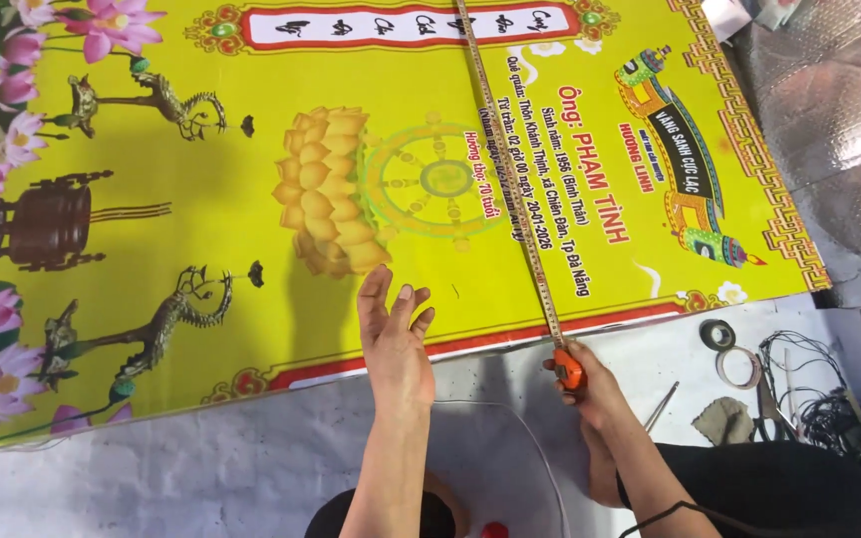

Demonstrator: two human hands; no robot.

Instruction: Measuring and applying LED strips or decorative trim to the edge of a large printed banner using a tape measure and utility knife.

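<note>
i am looking down at my two hands over a big yellow banner (pixel 201 199) lying flat on the floor. closest to me, my right hand (pixel 590 389) is squeezing its fingers tight around the orange case of a tape measure (pixel 569 368), right at the near edge of the banner. the long tape is running straight away from me, across the banner to its far edge, leaning a little to the left. my left hand (pixel 394 339) is resting flat on the near edge of the banner, fingers open and spread, just left of the tape. to the right of the banner, rolls of tape (pixel 729 354) and black wires (pixel 819 399) are lying loose. i am seeing no boxes or bowls.
</note>
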